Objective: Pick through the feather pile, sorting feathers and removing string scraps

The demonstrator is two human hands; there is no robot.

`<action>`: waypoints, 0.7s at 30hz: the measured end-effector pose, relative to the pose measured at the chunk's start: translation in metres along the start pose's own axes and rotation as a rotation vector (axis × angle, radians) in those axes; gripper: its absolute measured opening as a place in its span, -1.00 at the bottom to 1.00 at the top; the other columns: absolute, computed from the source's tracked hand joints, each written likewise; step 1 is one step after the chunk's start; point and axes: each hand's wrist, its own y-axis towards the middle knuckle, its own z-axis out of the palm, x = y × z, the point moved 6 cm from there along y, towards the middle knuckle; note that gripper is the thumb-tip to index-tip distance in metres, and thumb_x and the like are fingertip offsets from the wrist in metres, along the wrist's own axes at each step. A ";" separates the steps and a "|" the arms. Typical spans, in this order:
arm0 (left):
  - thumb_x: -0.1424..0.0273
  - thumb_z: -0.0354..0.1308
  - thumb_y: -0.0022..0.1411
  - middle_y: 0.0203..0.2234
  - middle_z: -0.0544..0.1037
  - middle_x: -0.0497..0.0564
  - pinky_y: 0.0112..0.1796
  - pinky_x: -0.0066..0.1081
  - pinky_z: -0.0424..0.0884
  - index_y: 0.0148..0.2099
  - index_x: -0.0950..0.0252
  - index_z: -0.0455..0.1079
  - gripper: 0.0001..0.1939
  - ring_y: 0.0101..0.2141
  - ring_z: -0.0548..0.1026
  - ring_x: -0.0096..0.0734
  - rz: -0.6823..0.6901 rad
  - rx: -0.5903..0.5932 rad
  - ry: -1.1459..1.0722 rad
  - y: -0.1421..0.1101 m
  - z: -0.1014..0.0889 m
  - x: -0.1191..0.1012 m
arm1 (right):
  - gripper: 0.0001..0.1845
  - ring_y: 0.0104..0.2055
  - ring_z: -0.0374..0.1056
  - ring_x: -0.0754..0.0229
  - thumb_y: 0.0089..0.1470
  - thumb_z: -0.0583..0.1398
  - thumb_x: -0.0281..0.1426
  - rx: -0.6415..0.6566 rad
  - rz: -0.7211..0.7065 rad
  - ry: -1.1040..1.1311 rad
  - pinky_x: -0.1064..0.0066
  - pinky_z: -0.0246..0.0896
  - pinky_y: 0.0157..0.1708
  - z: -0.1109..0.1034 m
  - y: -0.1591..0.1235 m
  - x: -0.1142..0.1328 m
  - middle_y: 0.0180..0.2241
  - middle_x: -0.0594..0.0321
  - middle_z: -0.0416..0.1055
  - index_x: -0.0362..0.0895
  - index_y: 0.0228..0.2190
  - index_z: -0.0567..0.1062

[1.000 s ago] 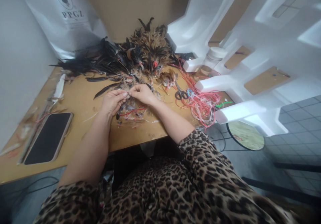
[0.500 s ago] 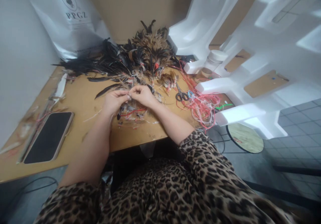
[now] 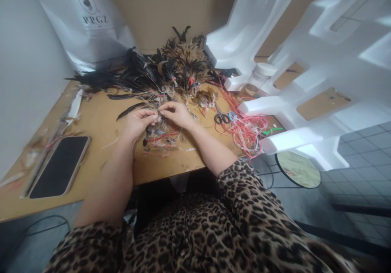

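Left hand (image 3: 140,121), right hand (image 3: 174,114): both left of black-handled scissors (image 3: 222,119), fingertips nearly meeting over feather scraps (image 3: 161,131). Fingers on each pressed together; anything pinched too small to tell. Feather bunches (image 3: 186,55) beyond scissors, leftward. Pink-white plastic strands (image 3: 249,131) just right of scissors. Smartphone (image 3: 59,168) far left of scissors, same surface (image 3: 99,112).

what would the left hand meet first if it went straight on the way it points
Most likely the fingertips of the right hand, just ahead of the left hand; depth is unclear, so feathers could come first.
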 end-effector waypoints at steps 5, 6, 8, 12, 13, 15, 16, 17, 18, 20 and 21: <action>0.44 0.36 -0.24 -0.59 0.52 0.01 -0.54 -0.52 0.33 -0.45 0.34 0.50 -0.81 -0.63 0.38 -0.56 -0.015 0.032 -0.002 -0.001 0.001 -0.002 | -0.81 -0.30 0.33 0.31 -0.01 0.16 -0.39 0.036 -0.101 -0.152 0.47 0.18 -0.22 0.001 -0.004 0.012 -0.34 0.22 0.46 -0.19 -0.35 0.53; 0.44 0.36 -0.24 -0.60 0.52 0.01 -0.54 -0.52 0.33 -0.45 0.34 0.50 -0.81 -0.63 0.38 -0.56 -0.017 0.030 -0.002 -0.001 0.001 -0.002 | -0.81 -0.31 0.32 0.31 -0.01 0.15 -0.39 0.042 -0.128 -0.198 0.47 0.17 -0.23 0.001 -0.005 0.015 -0.35 0.22 0.45 -0.19 -0.35 0.53; 0.45 0.36 -0.24 -0.60 0.52 0.01 -0.55 -0.51 0.33 -0.46 0.35 0.50 -0.81 -0.63 0.38 -0.55 -0.018 0.021 -0.003 -0.002 0.001 -0.004 | -0.81 -0.32 0.30 0.31 0.01 0.13 -0.40 0.046 -0.178 -0.284 0.47 0.15 -0.25 0.001 -0.007 0.020 -0.37 0.22 0.44 -0.19 -0.36 0.53; 0.48 0.35 -0.22 -0.59 0.52 0.03 -0.52 -0.50 0.35 -0.46 0.37 0.49 -0.83 -0.61 0.40 -0.54 -0.050 -0.026 -0.008 -0.005 0.001 -0.006 | -0.82 -0.34 0.28 0.31 0.01 0.11 -0.41 0.058 -0.203 -0.396 0.47 0.11 -0.27 0.003 -0.007 0.023 -0.41 0.22 0.42 -0.20 -0.42 0.52; 0.48 0.34 -0.22 -0.60 0.52 0.02 -0.52 -0.50 0.36 -0.46 0.38 0.48 -0.83 -0.61 0.40 -0.54 -0.061 -0.037 -0.006 -0.006 0.001 -0.006 | -0.82 -0.35 0.27 0.31 0.01 0.11 -0.41 0.057 -0.191 -0.411 0.48 0.11 -0.28 0.003 -0.007 0.022 -0.41 0.22 0.42 -0.21 -0.43 0.51; 0.49 0.34 -0.22 -0.61 0.52 0.02 -0.51 -0.49 0.37 -0.45 0.37 0.48 -0.83 -0.59 0.42 -0.52 -0.072 -0.047 0.002 -0.006 0.001 -0.006 | -0.83 -0.37 0.26 0.32 0.00 0.11 -0.42 0.050 -0.169 -0.422 0.48 0.09 -0.31 0.003 -0.006 0.021 -0.42 0.23 0.41 -0.22 -0.44 0.50; 0.50 0.34 -0.22 -0.61 0.52 0.02 -0.50 -0.49 0.37 -0.45 0.37 0.49 -0.83 -0.59 0.42 -0.51 -0.073 -0.046 0.008 -0.006 0.001 -0.006 | -0.83 -0.38 0.26 0.32 -0.01 0.11 -0.42 0.046 -0.162 -0.421 0.48 0.09 -0.31 0.003 -0.006 0.020 -0.42 0.23 0.41 -0.22 -0.45 0.49; 0.50 0.34 -0.22 -0.61 0.52 0.02 -0.50 -0.49 0.38 -0.44 0.37 0.49 -0.82 -0.58 0.43 -0.51 -0.071 -0.041 0.014 -0.006 0.001 -0.006 | -0.84 -0.38 0.26 0.32 -0.02 0.11 -0.42 0.043 -0.157 -0.418 0.48 0.08 -0.32 0.003 -0.006 0.020 -0.42 0.23 0.41 -0.22 -0.45 0.49; 0.49 0.34 -0.21 -0.60 0.53 0.03 -0.50 -0.49 0.38 -0.44 0.38 0.49 -0.82 -0.58 0.43 -0.50 -0.068 -0.034 0.018 -0.005 0.000 -0.005 | -0.84 -0.39 0.25 0.33 -0.02 0.11 -0.42 0.041 -0.155 -0.415 0.48 0.08 -0.32 0.003 -0.006 0.020 -0.43 0.23 0.41 -0.22 -0.46 0.48; 0.49 0.34 -0.21 -0.60 0.53 0.03 -0.50 -0.50 0.38 -0.43 0.38 0.50 -0.82 -0.59 0.43 -0.51 -0.064 -0.021 0.017 -0.003 -0.001 -0.003 | -0.85 -0.39 0.24 0.33 -0.03 0.11 -0.42 0.040 -0.156 -0.415 0.48 0.07 -0.33 0.004 -0.007 0.020 -0.43 0.24 0.39 -0.22 -0.46 0.47; 0.48 0.35 -0.22 -0.60 0.53 0.03 -0.51 -0.51 0.38 -0.43 0.38 0.50 -0.82 -0.59 0.43 -0.52 -0.064 -0.014 0.012 -0.002 -0.001 -0.001 | -0.85 -0.39 0.24 0.33 -0.03 0.11 -0.41 0.042 -0.164 -0.419 0.48 0.07 -0.33 0.004 -0.007 0.020 -0.42 0.24 0.39 -0.21 -0.46 0.46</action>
